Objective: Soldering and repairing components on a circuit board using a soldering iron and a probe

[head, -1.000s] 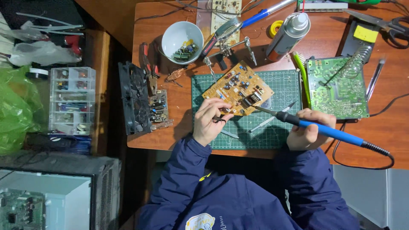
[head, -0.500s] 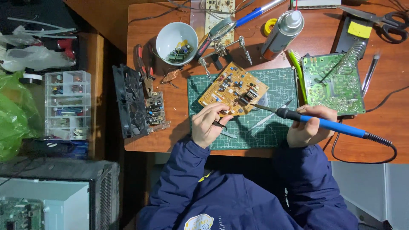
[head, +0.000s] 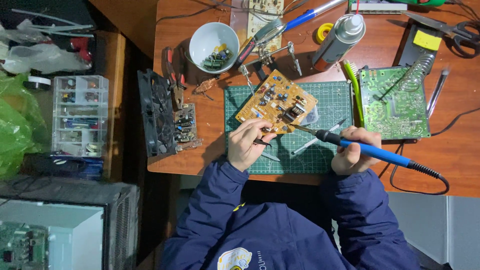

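We see an electronics repair workshop. On the wooden counter (head: 200, 150) lies a green cutting mat (head: 320, 155), and on it a yellow circuit board (head: 275, 102). Right of the mat is a green circuit board (head: 392, 107); above it, a bowl of components (head: 212, 45); left, a clear parts organizer (head: 80, 115).

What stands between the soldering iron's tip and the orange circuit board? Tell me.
Nothing visible. The soldering iron, held in the right hand, has its tip right at the near edge of the orange circuit board. The left hand steadies that same edge from the other side, beside the tip.
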